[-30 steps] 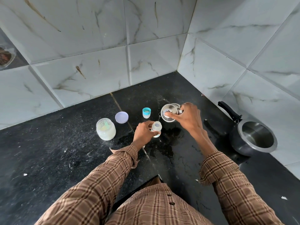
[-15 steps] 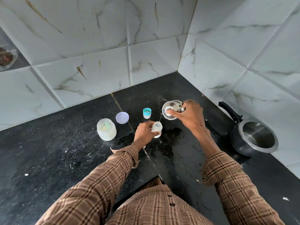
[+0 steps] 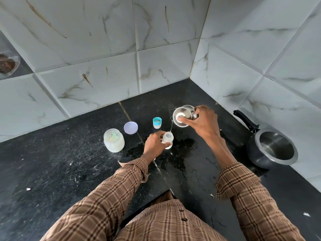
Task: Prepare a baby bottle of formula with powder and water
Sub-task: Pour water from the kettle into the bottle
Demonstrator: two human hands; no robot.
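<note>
A small clear baby bottle stands open on the black counter, and my left hand grips its side. My right hand holds a steel cup tilted toward the bottle. A thin stream of water falls from the cup's rim to the bottle's mouth. An open glass jar of pale powder with a scoop inside stands to the left. The bottle's teal cap with its nipple stands behind the bottle.
A lilac jar lid lies behind the jar. Water is spilled on the counter around and in front of the bottle. A black pot with a steel rim stands at the right by the tiled wall.
My right hand has lifted the steel cup a little higher and tipped it further over the bottle. My left hand and the bottle have stayed in place.
</note>
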